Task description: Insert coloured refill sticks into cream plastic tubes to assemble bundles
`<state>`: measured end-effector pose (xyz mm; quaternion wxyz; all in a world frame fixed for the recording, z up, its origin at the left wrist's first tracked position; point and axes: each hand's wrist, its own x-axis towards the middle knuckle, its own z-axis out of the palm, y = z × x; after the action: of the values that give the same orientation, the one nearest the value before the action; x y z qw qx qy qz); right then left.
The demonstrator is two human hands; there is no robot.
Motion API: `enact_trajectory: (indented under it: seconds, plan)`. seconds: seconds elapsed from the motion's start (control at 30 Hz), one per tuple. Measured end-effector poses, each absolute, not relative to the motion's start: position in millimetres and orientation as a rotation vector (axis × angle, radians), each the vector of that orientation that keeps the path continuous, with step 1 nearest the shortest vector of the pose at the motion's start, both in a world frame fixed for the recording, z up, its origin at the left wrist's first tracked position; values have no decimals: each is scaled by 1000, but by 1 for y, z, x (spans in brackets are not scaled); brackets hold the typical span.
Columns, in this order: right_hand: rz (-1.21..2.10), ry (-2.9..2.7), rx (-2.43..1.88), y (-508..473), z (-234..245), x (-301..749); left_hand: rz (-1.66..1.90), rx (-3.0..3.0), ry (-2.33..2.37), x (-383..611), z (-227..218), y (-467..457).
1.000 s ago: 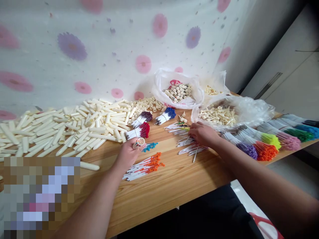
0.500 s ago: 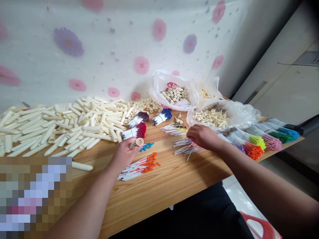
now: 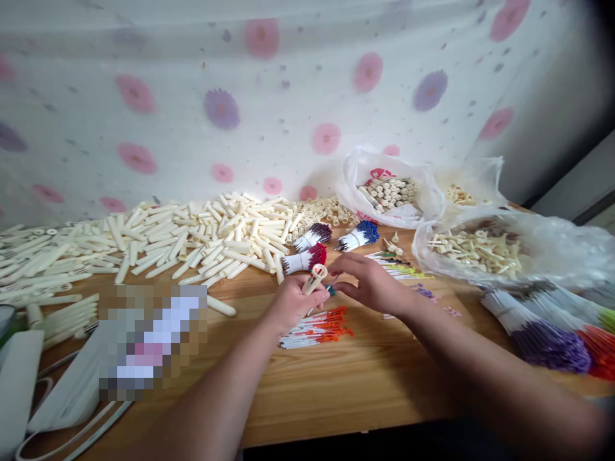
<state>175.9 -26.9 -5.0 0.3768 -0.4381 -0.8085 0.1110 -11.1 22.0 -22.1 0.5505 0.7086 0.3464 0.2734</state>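
Note:
My left hand [image 3: 291, 301] is closed around a cream pen barrel [image 3: 314, 278], its open end tilted up and to the right. My right hand [image 3: 368, 282] sits right beside it, fingers pinched together near the barrel's mouth on something thin that I cannot make out. Just below both hands lies a loose bunch of orange-tipped refills [image 3: 317, 326] on the wooden table [image 3: 346, 384]. A bundle of red-tipped refills [image 3: 305, 259] lies just beyond my left hand.
A big heap of cream barrels [image 3: 206, 234] covers the table's back left. Bundles of dark-purple refills [image 3: 312, 235] and blue refills [image 3: 358, 235] lie behind. Plastic bags of cream parts [image 3: 389, 189] [image 3: 480, 246] sit at right, purple refills [image 3: 542, 333] at the right edge.
My right hand left the loose refills on the right and came in to the barrel in my left hand. The view swung left.

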Motion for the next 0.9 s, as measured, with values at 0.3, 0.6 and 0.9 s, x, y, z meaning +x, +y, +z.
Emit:
enact_trajectory:
  seconds: [0.3, 0.6, 0.9]
  plan:
    - [442, -1816, -1115, -26, -28, 179, 709, 1609, 850, -10, -26, 25]
    - [704, -1655, -1126, -39, -31, 171, 535, 1547, 636, -12, -26, 18]
    - [437, -1414, -1171, -63, -5, 178, 963, 1639, 781, -15, -37, 33]
